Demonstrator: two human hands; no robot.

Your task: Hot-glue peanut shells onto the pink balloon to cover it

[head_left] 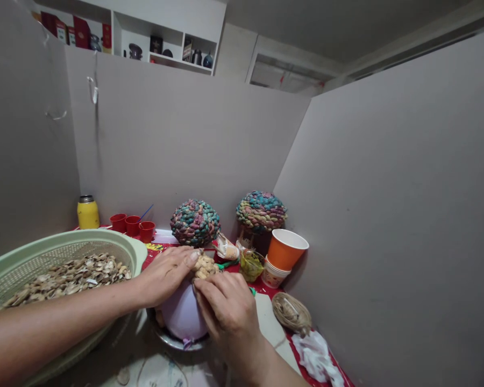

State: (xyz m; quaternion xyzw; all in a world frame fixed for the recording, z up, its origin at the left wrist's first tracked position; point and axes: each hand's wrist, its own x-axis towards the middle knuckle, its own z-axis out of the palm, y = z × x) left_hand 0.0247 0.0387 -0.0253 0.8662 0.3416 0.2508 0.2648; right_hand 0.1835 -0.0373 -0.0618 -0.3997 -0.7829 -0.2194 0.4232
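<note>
A lilac balloon (183, 312), with its knotted end low at the front, sits in a metal bowl (177, 342). Tan peanut shells (205, 265) cover its upper far side in a close layer. My left hand (167, 271) lies over the top left of the balloon, fingers stretched out and touching the shells. At the right side, my right hand (228, 301) has thumb and fingertips pinched together against the balloon, at the border of the shell layer. Whatever sits between those fingertips is hidden.
A green colander (135, 250) of loose shells (84, 277) stands left. Behind are two painted shell domes (196, 221), red cups (133, 226) and a yellow bottle (88, 213). Right are an orange paper bucket (285, 250), twine (292, 313) and a white plastic bag (318, 357). Grey partitions (177, 140) surround the table.
</note>
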